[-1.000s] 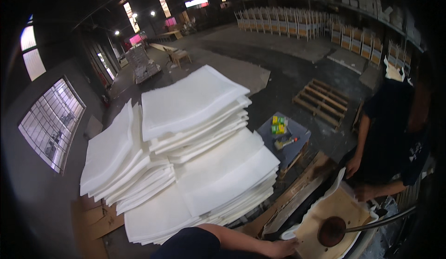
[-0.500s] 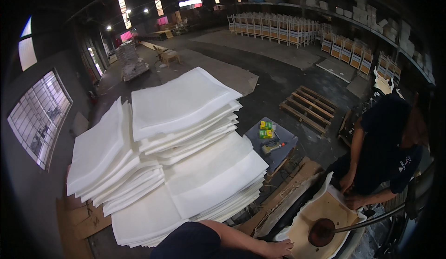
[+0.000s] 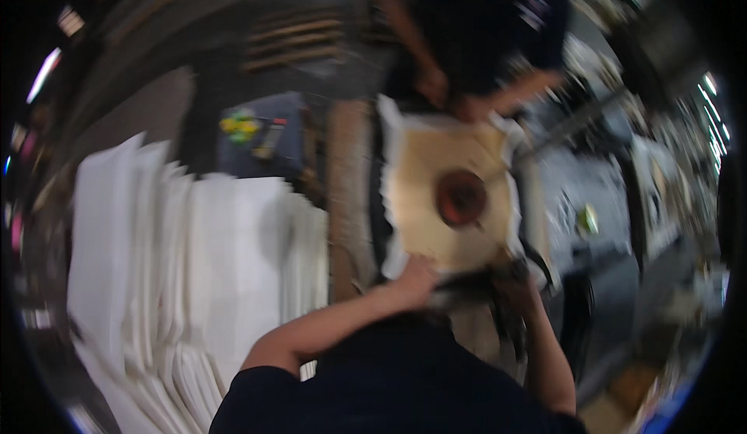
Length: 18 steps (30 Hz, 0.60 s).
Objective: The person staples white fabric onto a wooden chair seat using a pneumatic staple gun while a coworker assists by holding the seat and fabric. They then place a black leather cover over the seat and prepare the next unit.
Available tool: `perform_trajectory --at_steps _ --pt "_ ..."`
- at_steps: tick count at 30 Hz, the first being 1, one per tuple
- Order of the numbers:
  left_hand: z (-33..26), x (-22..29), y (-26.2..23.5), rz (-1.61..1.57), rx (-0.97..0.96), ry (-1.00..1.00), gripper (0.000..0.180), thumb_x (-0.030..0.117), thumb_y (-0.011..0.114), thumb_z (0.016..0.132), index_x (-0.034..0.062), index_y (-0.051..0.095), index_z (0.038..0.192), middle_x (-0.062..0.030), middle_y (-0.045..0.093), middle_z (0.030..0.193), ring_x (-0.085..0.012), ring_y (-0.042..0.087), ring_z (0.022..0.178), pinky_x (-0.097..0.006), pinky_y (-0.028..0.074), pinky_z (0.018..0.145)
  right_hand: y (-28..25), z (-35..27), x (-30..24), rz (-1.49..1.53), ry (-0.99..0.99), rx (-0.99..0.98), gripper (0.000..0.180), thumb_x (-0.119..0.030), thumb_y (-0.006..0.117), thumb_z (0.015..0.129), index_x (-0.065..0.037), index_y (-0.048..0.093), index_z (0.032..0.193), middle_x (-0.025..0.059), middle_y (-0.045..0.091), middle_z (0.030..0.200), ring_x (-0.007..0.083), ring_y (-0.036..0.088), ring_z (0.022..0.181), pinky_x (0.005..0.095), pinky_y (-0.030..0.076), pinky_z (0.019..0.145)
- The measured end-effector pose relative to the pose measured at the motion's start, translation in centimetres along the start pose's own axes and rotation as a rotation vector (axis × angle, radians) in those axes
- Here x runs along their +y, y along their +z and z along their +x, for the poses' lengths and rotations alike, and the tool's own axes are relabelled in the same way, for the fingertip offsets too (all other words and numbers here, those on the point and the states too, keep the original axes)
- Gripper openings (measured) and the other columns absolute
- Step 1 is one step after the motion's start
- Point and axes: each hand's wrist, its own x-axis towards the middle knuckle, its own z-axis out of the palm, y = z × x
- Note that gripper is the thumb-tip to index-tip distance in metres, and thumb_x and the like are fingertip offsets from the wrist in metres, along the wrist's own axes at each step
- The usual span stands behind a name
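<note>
A tan wooden panel (image 3: 416, 173) with white padding (image 3: 395, 259) along its edges lies in front of me. On its middle rests a round red-brown disc (image 3: 461, 198), with a bar beside it. My left hand (image 3: 414, 280) grips the panel's near left edge, fingers bent over the padding. At the near right corner my right hand (image 3: 515, 282) is closed around something dark; motion blur hides what it is. Across the panel, a co-worker's two hands (image 3: 455, 99) are at its far edge.
Stacked white foam sheets (image 3: 233, 255) stand at the left. Beyond them a small grey table (image 3: 284, 150) bears yellow-green boxes (image 3: 240, 125) and a tool (image 3: 270, 138). A wooden pallet (image 3: 294, 37) lies farther off. A greyish plastic-covered surface (image 3: 591, 193) is on the right.
The view has swung right and down onto the panel, which now sits near the middle. My right hand has come into sight at its near right corner; my left stays at the near edge.
</note>
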Motion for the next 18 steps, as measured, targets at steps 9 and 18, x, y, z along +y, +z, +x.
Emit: perform_trajectory --at_steps 9,18 --pt "-0.3 2.5 -4.2 -0.102 -0.090 0.008 0.038 0.025 0.085 0.089 0.0047 0.073 0.118 -0.0248 0.057 0.144 -0.0497 0.047 0.144 -0.057 0.039 0.121 0.7 -2.1 -1.2 0.128 0.177 0.193 0.055 -0.020 0.088 0.090 -0.003 0.066 0.137 0.0080 0.076 0.107 0.0188 0.072 0.086 0.0361 0.060 0.075" --pt "1.2 2.0 -3.0 0.137 -0.139 0.066 0.035 0.019 0.080 0.088 -0.0039 0.076 0.114 -0.0229 0.048 0.154 -0.0496 0.034 0.157 -0.062 0.027 0.131 0.0 -1.4 -2.8 0.238 0.371 0.078 0.050 -0.016 0.089 0.090 -0.005 0.066 0.133 0.0051 0.074 0.096 0.0148 0.068 0.073 0.0323 0.058 0.060"
